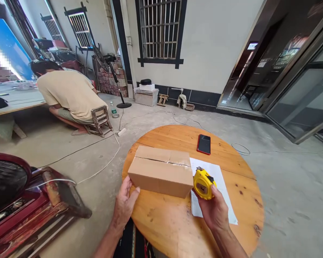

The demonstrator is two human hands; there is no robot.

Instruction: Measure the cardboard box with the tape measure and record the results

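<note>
A closed brown cardboard box (161,173) with clear tape along its top seam lies on the round wooden table (172,222). At its near left corner is my left hand (125,199), thumb by the front face and fingers at the left end, closed on the box. My right hand (215,208) grips a yellow tape measure (203,183) beside the right end of the box. No drawn-out blade can be made out on it. White paper sheets (222,193) lie partly under the tape measure and my right hand.
A phone (204,144) with a red edge lies toward the table's far side. Left of me stands a dark red appliance (10,200) on a wooden support. Cables (115,150) cross the floor. Another person (70,93) sits hunched on a small chair (100,121) beside a worktable (24,96).
</note>
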